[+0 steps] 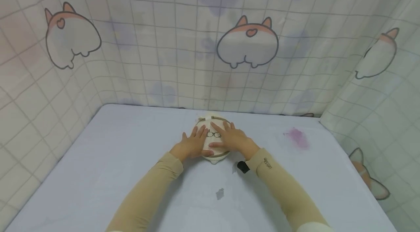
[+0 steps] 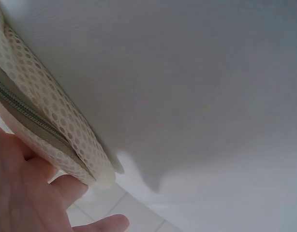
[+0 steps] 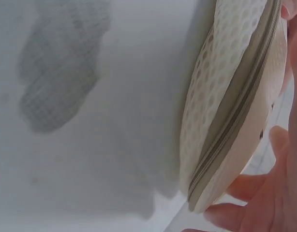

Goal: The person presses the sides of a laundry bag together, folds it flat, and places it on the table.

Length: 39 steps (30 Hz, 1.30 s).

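A round cream mesh laundry bag [image 1: 214, 134] with a glasses print on top lies on the table. My left hand [image 1: 193, 144] rests on its left side with fingers spread. On the right side, my right hand [image 1: 234, 140] lies over the top, its fingers also spread. In the left wrist view, the honeycomb mesh side [image 2: 66, 108] and a greenish-grey zipper [image 2: 30, 112] run beside the fingers. The right wrist view shows the zipper [image 3: 235, 113] closed along the rim, with the fingers [image 3: 250, 186] against the bag's pinkish top.
The white table [image 1: 131, 159] carries a pink stain [image 1: 298, 137] at the right and a grey patch [image 1: 220, 193] near the front. A small black object [image 1: 243, 167] shows beside the right cuff. Patterned curtains [image 1: 183, 42] enclose the back and sides.
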{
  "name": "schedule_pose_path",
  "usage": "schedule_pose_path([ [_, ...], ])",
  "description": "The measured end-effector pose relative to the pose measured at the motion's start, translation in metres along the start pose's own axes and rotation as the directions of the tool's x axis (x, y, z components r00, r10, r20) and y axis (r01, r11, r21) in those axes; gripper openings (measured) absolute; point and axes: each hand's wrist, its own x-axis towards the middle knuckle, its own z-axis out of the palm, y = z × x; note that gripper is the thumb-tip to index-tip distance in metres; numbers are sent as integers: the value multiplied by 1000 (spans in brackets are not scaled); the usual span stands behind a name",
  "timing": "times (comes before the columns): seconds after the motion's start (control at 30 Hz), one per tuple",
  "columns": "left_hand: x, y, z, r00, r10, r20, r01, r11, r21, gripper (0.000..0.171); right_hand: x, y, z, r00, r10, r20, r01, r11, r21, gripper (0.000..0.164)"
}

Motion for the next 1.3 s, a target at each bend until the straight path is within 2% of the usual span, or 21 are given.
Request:
schedule_pose_path([
  [0.27,-1,2,0,1000,-1,-11,1,1000,-6,97,7,-11,2,997,79,10,-78,994,-76,90],
  [0.43,0,2,1,1000,-2,-10,2,1000,8,97,9,-10,2,995,98,-12,-98,994,-50,97],
  [0.57,1,1,2,1000,1,-14,-1,1000,-16,97,8,-8,2,994,104,-16,-104,994,-36,103],
  [0.7,1,1,3,1000,0,-12,0,999,-42,98,5,-2,4,997,77,3,-77,997,-1,104],
  [0.83,0,0,3,1000,-5,-7,4,998,-67,99,0,11,7,1000,2,30,-4,997,73,103],
  [1.03,-3,-1,3,1000,-10,8,11,995,-98,98,-6,32,12,992,-111,52,101,981,164,103],
  [1.17,-3,-2,3,999,-17,29,20,993,-113,98,-5,33,14,990,-123,65,111,981,160,106],
  [1.3,0,-2,3,999,-12,37,16,992,-123,98,-2,36,18,992,-83,90,74,992,101,106],
])
